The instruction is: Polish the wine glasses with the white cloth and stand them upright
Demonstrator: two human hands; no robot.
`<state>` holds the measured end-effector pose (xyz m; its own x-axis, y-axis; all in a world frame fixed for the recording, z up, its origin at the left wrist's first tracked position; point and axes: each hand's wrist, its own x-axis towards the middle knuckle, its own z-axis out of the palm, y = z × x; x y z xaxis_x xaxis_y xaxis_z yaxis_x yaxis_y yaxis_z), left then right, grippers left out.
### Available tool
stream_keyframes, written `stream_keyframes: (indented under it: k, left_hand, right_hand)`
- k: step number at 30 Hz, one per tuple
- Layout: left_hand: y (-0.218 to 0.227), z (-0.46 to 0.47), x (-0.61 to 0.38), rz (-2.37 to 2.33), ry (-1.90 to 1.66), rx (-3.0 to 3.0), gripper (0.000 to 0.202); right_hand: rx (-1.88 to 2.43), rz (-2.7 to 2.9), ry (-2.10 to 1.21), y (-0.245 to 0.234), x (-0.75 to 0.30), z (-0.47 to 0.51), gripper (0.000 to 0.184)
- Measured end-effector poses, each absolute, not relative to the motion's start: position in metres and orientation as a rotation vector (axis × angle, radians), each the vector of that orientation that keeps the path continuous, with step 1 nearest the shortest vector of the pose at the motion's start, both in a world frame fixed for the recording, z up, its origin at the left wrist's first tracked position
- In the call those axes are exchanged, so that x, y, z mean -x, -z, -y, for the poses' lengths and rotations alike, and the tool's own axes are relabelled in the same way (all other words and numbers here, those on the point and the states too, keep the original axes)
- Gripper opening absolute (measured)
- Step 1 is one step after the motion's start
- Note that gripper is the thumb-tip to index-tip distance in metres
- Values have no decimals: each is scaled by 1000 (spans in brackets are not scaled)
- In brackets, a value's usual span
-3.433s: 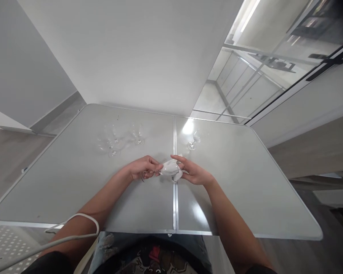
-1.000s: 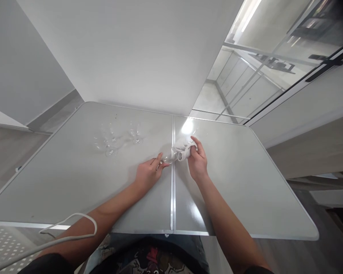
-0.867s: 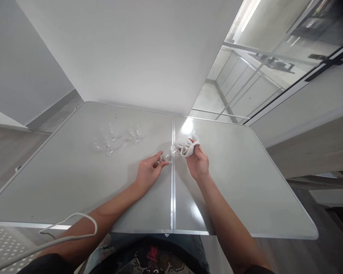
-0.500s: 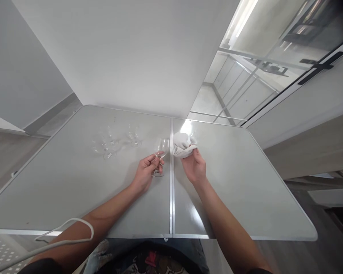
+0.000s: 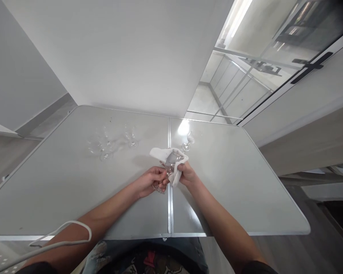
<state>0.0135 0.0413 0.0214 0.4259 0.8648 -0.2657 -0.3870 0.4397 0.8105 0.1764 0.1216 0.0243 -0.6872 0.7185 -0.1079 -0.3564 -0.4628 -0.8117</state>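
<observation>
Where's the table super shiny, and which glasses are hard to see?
Head view: glare shines on the table near the wall, right of the metal seam, with a softer streak toward the front edge; head view: the far wine glasses left of the seam look faint and see-through against the grey.

1. No text, label, brand, number or sign can be read anywhere in the scene.
2. At the near edge, a dark shirt point(image 5: 153, 262) bears a print in red and pale tones, cut off by the bottom of the view; no letters can be made out in it.
</observation>
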Motion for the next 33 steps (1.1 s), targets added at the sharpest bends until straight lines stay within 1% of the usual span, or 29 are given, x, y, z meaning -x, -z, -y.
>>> stream_keyframes:
  k: [3, 6, 7, 9, 11, 14, 15, 18, 20, 23, 25, 27, 28, 30, 32, 33]
  left_hand:
    - [-16, -39, -18, -1148, -1044, -1070, 36]
    - [-11, -35, -20, -1598, -1187, -1408, 14]
    - [-10, -34, -20, -1684, -1213, -1462, 8]
    - [-9, -33, -19, -1705, -1215, -1483, 8]
    - [-10, -35, -18, -1539, -1168, -1386, 18]
    - [-15, -39, -17, -1115, -1064, -1049, 41]
    - [-16, -39, -17, -987, -1013, -920, 44]
    - [-19, -38, -18, -780, -876, -689, 41]
    - [-19, -37, -20, -844, -934, -733, 40]
    - [-16, -34, -21, -1198, -1176, -1079, 45]
    - [-15, -32, -21, -1454, -1264, -1363, 37]
    - [-13, -31, -20, -1588, -1286, -1532, 26]
    - [-13, -31, -20, -1588, -1283, -1552, 25]
    - [-13, -32, -19, -1462, -1247, -1455, 30]
    - [-14, -35, -16, -1217, -1149, -1209, 38]
    - [-15, -36, -14, -1076, -1060, -1059, 37]
  right_hand:
    - [710, 1009, -2017, -24, -168, -119, 54]
    - [798, 1051, -1895, -26, -159, -112, 37]
    - [813, 1067, -1884, -27, -158, -110, 33]
    - [821, 1092, -1910, -28, -157, -108, 29]
    - [790, 1093, -1966, -27, -161, -109, 32]
    - [678, 1076, -2077, -24, -170, -113, 44]
    - [630, 1074, -2117, -23, -173, -114, 49]
    - [511, 1100, -2210, -21, -176, -113, 62]
    - [509, 1110, -2181, -22, -174, -110, 63]
    - [640, 1110, -1961, -24, -163, -104, 52]
    - [748, 1116, -1752, -27, -157, -100, 49]
    - [804, 1112, -1603, -28, -153, -97, 54]
    - [803, 1099, -1583, -28, -153, -96, 57]
    - [747, 1052, -1683, -25, -157, -98, 60]
    - [631, 1000, -1905, -19, -163, -103, 63]
    - [550, 992, -2018, -16, -167, -105, 67]
